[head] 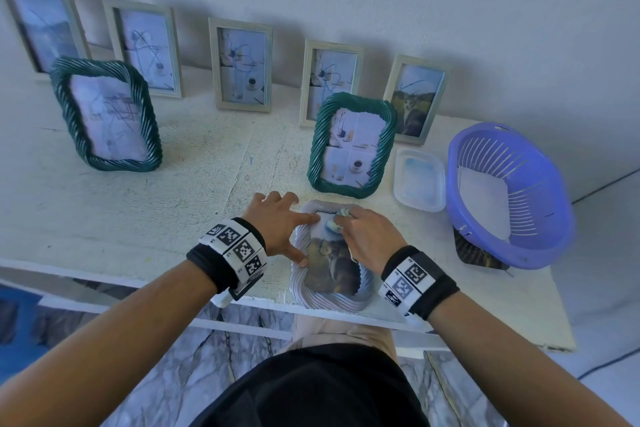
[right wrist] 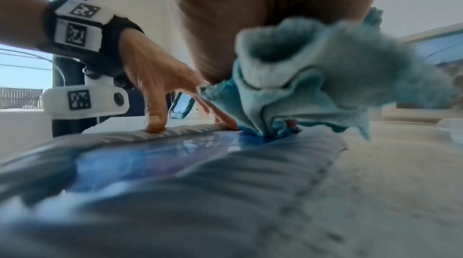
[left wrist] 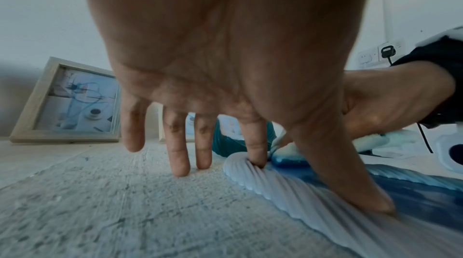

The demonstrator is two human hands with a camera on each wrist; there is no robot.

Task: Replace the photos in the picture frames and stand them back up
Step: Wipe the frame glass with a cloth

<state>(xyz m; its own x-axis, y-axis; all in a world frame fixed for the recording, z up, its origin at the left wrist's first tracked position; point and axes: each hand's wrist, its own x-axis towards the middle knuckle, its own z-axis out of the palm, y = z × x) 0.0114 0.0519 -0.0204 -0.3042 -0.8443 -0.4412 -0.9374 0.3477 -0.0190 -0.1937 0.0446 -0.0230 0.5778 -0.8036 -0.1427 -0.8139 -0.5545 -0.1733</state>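
Left hand [head: 277, 225]: an open grip, fingers spread and straight; index and thumb tips press the rim of the white frame [head: 298, 274], the other fingertips rest on the table [head: 173, 184] just left of it.
White frame: lies flat, glass up, under both grips at the near table edge; a dark animal photo [head: 330, 269] shows in it.
Right hand [head: 367, 236]: a closed grip, fingers curled round a pale blue cloth [head: 341, 218], pressing it onto the glass at the far end of the frame, just right of the left index tip.
Beyond the grips: two green frames [head: 351, 146] and five wooden frames [head: 240, 64] stand upright, each showing a picture.
Right of the grips: a clear tray [head: 419, 180], then a purple basket [head: 509, 198] with a white sheet inside; a dark sheet pokes out from beneath it.
Progress: seven frames look finished. This one seems to have its photo in and is being wiped; it is left to stand up.
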